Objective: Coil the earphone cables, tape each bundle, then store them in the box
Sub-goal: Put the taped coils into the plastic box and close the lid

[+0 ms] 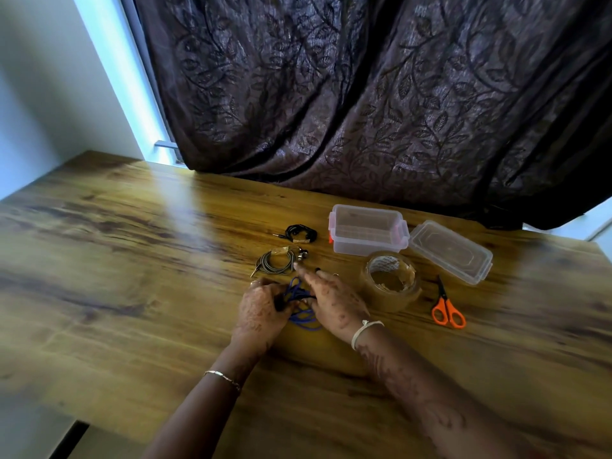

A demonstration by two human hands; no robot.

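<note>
thin blue earphone cable (299, 304) lies in loose loops on the glossy wood-grain table (132, 260), in front and left of the clear rectangular plastic box (367, 231). the left hand (260, 313) curls its fingers round the bunched strands. the right hand (334, 299) rests on them, fingers nearly straight. left of the box lie a grey taped coil (276, 261) and a black taped coil (300, 233), in front a clear tape roll (390, 281), right its lid (450, 251) and orange-handled scissors (447, 309).

1 head view, looking forward-down, close over wooden table (132, 246).
</note>
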